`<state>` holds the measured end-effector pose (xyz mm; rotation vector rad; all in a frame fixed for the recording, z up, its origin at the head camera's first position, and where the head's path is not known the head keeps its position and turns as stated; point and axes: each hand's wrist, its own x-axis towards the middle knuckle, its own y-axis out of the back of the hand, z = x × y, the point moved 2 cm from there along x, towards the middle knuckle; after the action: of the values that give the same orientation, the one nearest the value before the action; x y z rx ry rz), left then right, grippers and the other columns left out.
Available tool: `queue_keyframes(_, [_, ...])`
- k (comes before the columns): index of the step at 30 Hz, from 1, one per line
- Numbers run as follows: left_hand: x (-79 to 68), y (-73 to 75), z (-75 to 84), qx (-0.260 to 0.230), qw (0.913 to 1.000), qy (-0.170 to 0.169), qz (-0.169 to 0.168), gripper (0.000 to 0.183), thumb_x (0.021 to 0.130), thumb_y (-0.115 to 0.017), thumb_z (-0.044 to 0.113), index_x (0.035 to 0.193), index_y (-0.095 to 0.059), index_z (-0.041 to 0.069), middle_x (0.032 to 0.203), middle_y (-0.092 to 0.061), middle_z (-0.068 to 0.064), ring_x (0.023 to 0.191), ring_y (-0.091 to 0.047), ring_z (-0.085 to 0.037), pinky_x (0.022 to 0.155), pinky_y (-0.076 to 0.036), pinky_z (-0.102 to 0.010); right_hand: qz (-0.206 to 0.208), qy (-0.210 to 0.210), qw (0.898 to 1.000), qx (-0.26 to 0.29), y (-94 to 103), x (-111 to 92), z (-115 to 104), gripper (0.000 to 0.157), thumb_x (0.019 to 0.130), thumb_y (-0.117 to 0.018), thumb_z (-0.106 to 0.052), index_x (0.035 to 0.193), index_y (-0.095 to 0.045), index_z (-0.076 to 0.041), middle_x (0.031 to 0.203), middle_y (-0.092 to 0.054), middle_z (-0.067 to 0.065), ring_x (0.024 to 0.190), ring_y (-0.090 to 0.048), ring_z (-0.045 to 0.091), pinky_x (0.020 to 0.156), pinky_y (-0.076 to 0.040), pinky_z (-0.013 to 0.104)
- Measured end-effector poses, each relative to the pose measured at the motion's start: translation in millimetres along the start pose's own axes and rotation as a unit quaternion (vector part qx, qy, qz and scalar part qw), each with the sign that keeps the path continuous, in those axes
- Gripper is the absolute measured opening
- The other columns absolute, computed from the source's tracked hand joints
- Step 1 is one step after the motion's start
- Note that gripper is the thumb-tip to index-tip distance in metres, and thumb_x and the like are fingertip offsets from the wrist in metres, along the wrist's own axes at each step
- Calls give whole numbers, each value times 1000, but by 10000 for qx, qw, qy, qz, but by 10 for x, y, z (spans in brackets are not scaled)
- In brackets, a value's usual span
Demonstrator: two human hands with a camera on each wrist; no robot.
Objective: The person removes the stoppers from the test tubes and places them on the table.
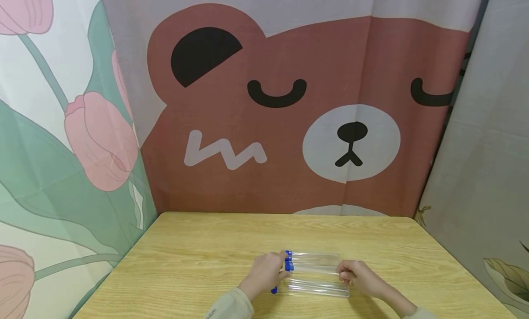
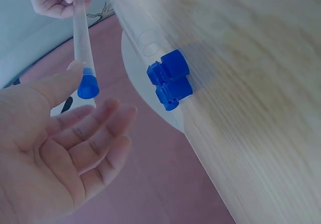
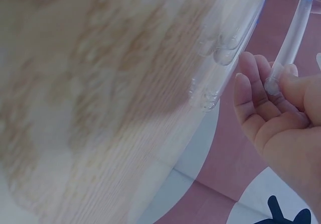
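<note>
A clear test tube (image 2: 82, 38) with a blue cap (image 2: 89, 86) is held above the table between the two hands. My right hand (image 3: 281, 108) pinches its rounded end between thumb and fingers. At the capped end is my left hand (image 2: 75, 138), its thumb against the tube by the cap and its other fingers loosely extended. More clear tubes (image 1: 318, 288) lie on the table in front of the hands, and others lie just behind. Several blue caps (image 2: 173, 76) show together in the left wrist view. In the head view the left hand (image 1: 264, 271) partly hides the capped ends.
The wooden table (image 1: 198, 236) has a light grain and rounded far corners. Behind it hangs a cloth (image 1: 289, 186) printed with a brown bear. A tulip-patterned curtain (image 1: 49, 172) hangs at the left, and a pale curtain (image 1: 475, 172) at the right.
</note>
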<state>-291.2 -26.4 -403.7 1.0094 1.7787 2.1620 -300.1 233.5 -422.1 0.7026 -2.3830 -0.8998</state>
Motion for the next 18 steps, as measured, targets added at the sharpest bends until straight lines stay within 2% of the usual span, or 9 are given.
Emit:
queue_keyframes(5, [1, -15, 27, 80, 9998, -120, -132, 32, 79, -67, 31, 105, -64, 12, 71, -58, 7, 58, -48, 1, 46, -37, -12, 12, 143, 9999, 5, 1, 3, -2, 6, 85, -50, 6, 87, -56, 7, 72, -56, 5, 62, -55, 12, 54, -48, 26])
queue_keyframes(8, [4, -25, 39, 220, 9995, -215, -60, 25, 79, -66, 31, 97, -67, 14, 71, -59, 8, 58, -48, 0, 47, -38, -13, -8, 159, 9999, 57, 2, 1, -8, 7, 85, -50, 6, 87, -56, 8, 73, -56, 6, 62, -56, 13, 54, -49, 26])
queue_keyframes(11, [0, -30, 43, 326, 9991, -261, 20, 17, 78, -66, 31, 82, -67, 14, 66, -57, 9, 55, -47, 0, 46, -37, -14, -32, 155, 9998, 119, 3, -1, -11, 7, 86, -50, 6, 89, -56, 9, 73, -56, 7, 63, -56, 12, 55, -49, 26])
queue_keyframes(14, [-5, -31, 46, 435, 9987, -244, 29, 20, 78, -66, 32, 71, -62, 14, 61, -52, 9, 51, -43, 0, 43, -34, -14, -39, 138, 9998, 133, 0, 0, -11, 8, 86, -50, 6, 89, -56, 9, 73, -56, 7, 63, -56, 12, 55, -49, 26])
queue_keyframes(18, [-8, -41, 51, 571, 9981, -241, -6, 24, 79, -65, 33, 67, -59, 14, 58, -48, 9, 50, -41, -1, 42, -32, -15, -9, 212, 9997, 112, -2, 1, -17, 8, 86, -49, 7, 88, -56, 9, 73, -56, 6, 63, -55, 12, 54, -49, 26])
